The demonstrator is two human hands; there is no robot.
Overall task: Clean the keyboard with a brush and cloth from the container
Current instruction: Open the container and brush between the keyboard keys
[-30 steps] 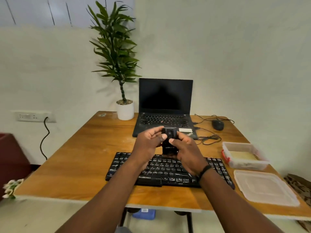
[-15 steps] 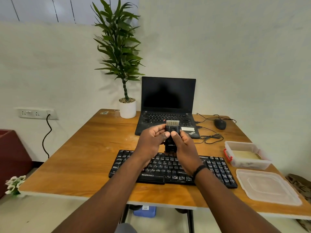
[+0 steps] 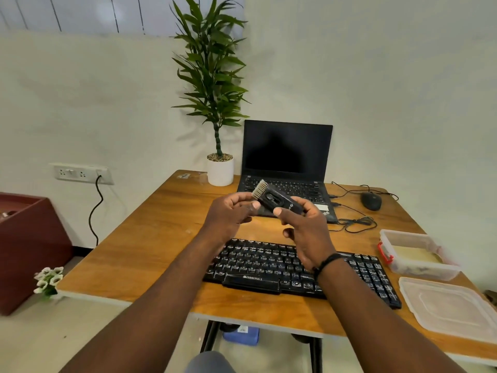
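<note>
Your right hand (image 3: 306, 227) pinches the brush (image 3: 277, 201) above the keyboard (image 3: 269, 267); your left hand (image 3: 228, 214) touches it, fingers loosely curled.

I see bare wooden table (image 3: 150, 238) left of the black keyboard (image 3: 269, 267); a hand could pass there. On the right, the open plastic container (image 3: 419, 270) and its lid (image 3: 451, 310) block the way. The laptop (image 3: 287, 162), potted plant (image 3: 220, 170) and mouse (image 3: 371, 201) stand behind.
</note>
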